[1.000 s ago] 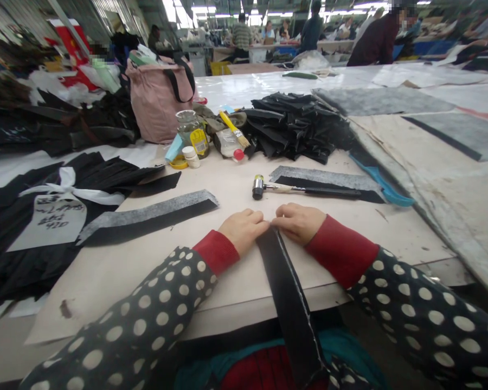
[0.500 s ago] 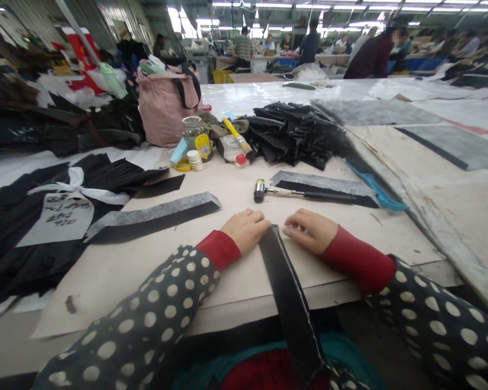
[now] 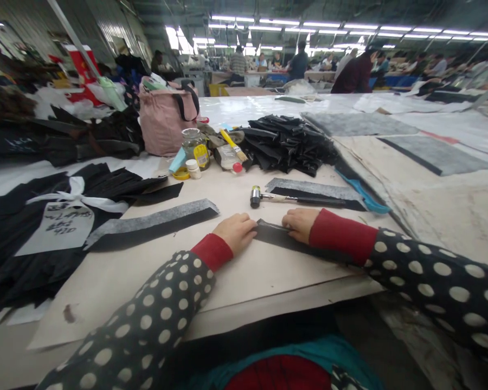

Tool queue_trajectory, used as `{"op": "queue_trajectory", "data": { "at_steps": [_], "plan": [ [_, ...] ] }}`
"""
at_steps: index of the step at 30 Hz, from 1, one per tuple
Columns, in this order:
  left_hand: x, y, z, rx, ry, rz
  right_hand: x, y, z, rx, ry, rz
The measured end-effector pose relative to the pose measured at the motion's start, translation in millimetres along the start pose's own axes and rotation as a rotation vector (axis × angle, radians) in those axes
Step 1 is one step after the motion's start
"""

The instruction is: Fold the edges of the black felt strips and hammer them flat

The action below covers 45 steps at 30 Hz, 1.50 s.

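Note:
A black fabric strip (image 3: pixel 270 233) lies across the board in front of me, its right part passing under my right sleeve. My left hand (image 3: pixel 238 232) pinches its left end with curled fingers. Fingers of my right hand (image 3: pixel 301 223) are bent onto the strip's upper edge a little farther right. Just beyond my hands rests a small hammer (image 3: pixel 255 196) with a dark handle pointing right. Behind the hammer is a grey-and-black strip (image 3: pixel 313 188). To the left of my left hand lies another grey-and-black strip (image 3: pixel 158 221).
At the left is a bundle of black pieces (image 3: pixel 8 216) with a handwritten tag (image 3: pixel 57 227). Farther back stand a glass jar (image 3: pixel 195 146), a white bottle (image 3: pixel 193 169), a yellow brush (image 3: pixel 231 143), a pink bag (image 3: pixel 162 119) and a black fabric pile (image 3: pixel 288 143). People work in the background.
The strip has swung from hanging toward my lap to lying rightward across the board. My right hand has come down onto it. My left hand still holds its end.

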State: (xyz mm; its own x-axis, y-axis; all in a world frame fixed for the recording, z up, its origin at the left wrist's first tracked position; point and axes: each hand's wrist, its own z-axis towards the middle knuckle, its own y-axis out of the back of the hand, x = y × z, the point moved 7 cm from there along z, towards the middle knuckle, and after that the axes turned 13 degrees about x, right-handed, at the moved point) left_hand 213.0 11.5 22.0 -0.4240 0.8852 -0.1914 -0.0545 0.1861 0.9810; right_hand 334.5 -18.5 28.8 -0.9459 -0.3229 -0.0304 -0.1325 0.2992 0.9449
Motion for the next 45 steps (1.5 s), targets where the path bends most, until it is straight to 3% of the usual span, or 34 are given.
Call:
{"op": "queue_trajectory", "data": {
  "at_steps": [7, 13, 21, 32, 38, 45],
  "plan": [
    [1, -2.6, 0, 0.012, 0.006, -0.034, 17, -3, 16, -0.155, -0.012, 0.188],
    [-6, -4.0, 0, 0.054, -0.022, 0.043, 12, -7, 18, -0.277, -0.024, 0.355],
    [-18, 2.2, 9, 0.084, -0.009, 0.204, 8, -12, 19, -0.300, 0.024, 0.417],
    [14, -4.2, 13, -0.082, 0.037, -0.180, 6, -15, 19, -0.365, 0.037, 0.445],
    [9, -2.1, 15, -0.048, -0.020, -0.176, 8, -13, 19, -0.370, 0.064, 0.427],
    [5, -2.3, 15, -0.007, -0.044, -0.086, 18, -13, 18, -0.313, 0.073, 0.250]
  ]
}}
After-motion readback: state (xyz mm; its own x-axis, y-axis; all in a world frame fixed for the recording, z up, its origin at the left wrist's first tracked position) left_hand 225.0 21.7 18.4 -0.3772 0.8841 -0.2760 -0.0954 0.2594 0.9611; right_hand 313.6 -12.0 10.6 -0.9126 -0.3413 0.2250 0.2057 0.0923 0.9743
